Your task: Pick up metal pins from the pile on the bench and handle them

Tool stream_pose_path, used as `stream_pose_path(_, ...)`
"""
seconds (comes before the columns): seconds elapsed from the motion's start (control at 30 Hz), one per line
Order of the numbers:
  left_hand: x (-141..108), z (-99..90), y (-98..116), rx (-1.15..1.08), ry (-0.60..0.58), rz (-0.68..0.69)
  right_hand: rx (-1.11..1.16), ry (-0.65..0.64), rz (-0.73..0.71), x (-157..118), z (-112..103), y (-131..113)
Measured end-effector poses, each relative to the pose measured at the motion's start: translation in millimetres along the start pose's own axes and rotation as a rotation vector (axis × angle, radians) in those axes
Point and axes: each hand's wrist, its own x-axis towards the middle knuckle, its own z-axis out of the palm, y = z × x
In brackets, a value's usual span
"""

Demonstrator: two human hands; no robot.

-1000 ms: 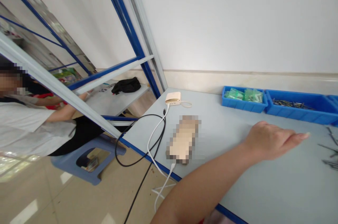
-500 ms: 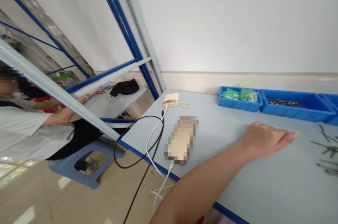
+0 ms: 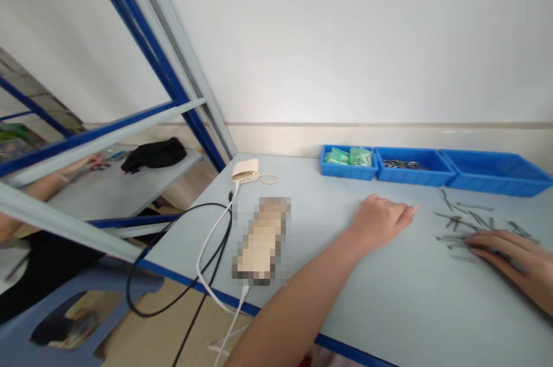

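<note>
While the scattered metal pins (image 3: pixel 470 226) lay spread on the pale surface (image 3: pixel 389 298) in front of the row of blue bins (image 3: pixel 415 164), the right hand (image 3: pixel 514 254) was seen flat among them — fingers extended and slightly parted, fingertips laid on the near edge of the scatter, nothing pinched that could be made out. The left hand (image 3: pixel 380 220) was rested palm-down on the bare surface, well to the left of the pins, fingers loosely together and pointed toward them, nothing held. Most pins were laid with their long axes roughly left to right, a few slanted. The right hand was plainly the nearer of the two — already touching the pins. Left of the pins, beyond the left hand, a white cable (image 3: pixel 213 240) was seen.
</note>
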Motion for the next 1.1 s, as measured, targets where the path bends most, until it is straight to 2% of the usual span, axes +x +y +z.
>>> stream_pose_path(0.1, 1, -1.5, -1, -0.018, -0.011, -0.008, 0.057, -0.005, -0.037, 2, -4, -5)
stream_pose_path(0.4, 1, -0.9, -4, -0.077, -0.022, -0.023, 0.11, -0.104, 0.043, 4, -3, -3)
stream_pose_path(0.7, 1, 1.3, -5, -0.144, -0.009, -0.048, -0.153, -0.073, 0.012, 0, -26, -34)
stream_pose_path(0.93, 2, 0.3, -5, -0.138, -0.018, -0.053, -0.241, -0.088, 0.143, 6, -19, -4)
stream_pose_path(1.0, 2, 0.2, -5, -0.132, -0.026, -0.052, -0.235, -0.111, 0.107, 16, -16, 2)
stream_pose_path(1.1, 2, -0.1, -6, -0.13, -0.033, -0.057, -0.25, -0.143, -0.021, 33, -11, 4)
